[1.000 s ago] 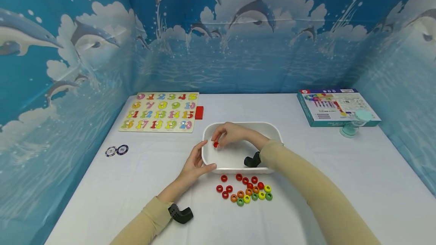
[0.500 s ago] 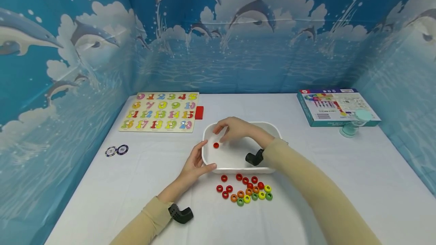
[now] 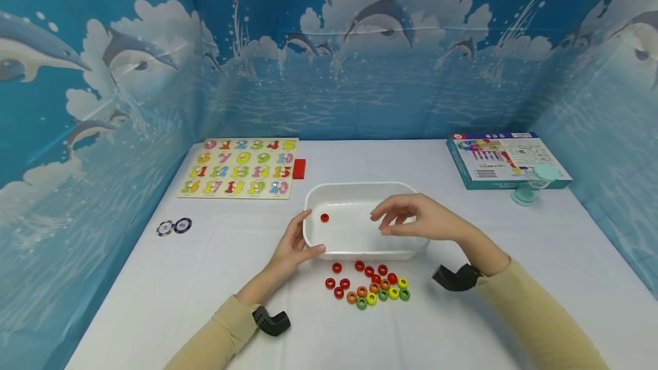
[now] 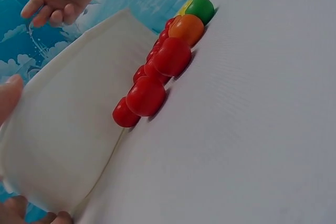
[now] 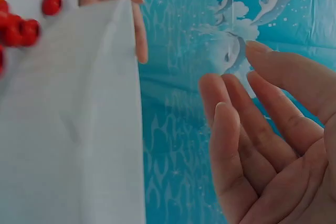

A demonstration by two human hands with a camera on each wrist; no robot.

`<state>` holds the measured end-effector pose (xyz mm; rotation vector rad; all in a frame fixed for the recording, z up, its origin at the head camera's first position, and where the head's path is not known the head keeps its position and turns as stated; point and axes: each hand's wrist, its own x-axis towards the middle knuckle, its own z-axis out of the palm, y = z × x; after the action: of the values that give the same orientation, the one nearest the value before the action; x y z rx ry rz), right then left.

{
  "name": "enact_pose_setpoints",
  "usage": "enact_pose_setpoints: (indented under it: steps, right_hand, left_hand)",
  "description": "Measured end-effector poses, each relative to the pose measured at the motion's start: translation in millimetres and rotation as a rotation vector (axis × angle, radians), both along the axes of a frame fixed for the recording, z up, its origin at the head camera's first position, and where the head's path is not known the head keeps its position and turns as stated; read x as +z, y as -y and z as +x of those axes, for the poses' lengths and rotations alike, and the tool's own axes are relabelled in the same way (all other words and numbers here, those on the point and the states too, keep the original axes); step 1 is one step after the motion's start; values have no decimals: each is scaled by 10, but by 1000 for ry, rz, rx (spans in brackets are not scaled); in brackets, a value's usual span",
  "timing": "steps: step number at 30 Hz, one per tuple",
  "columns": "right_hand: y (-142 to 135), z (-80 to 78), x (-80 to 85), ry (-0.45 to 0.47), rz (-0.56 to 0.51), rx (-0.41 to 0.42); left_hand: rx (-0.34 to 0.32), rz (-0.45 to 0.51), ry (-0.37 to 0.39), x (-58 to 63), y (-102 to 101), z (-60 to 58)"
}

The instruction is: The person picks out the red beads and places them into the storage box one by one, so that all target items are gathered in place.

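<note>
A red bead lies toward the left end inside the white plastic tray. My left hand holds the tray by its left end, thumb at the front rim and fingers along the side. Over the tray's right part hovers my right hand, its fingers loosely bent; the right wrist view shows nothing in the palm. In front of the tray several beads lie loose on the cloth: red ones on the left, then orange, yellow and green.
A number puzzle board lies at the back left, with a red block beside it. Two round chips sit further left. At the back right are a flat box and a pale green hourglass-like object.
My right hand has let go of the red bead inside the tray and moved right, away from it. The left hand stays on the tray.
</note>
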<state>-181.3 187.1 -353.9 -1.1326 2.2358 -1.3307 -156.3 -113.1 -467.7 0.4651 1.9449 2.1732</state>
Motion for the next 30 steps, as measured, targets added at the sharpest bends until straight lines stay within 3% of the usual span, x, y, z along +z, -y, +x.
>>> enact_pose_setpoints:
  steps: [7,14,30]
  right_hand:
    - [-227,394,-296,15,-36,-43]
    - [-161,627,-480,-10,-48,-113]
    - [-58,719,-793,-4,8,-275]
  left_hand:
    - [9,-20,-31,4,-2,-37]
    - [-17,-43,-6,243,-33,-4]
    - [-33,-48,-2,219,-49,-7]
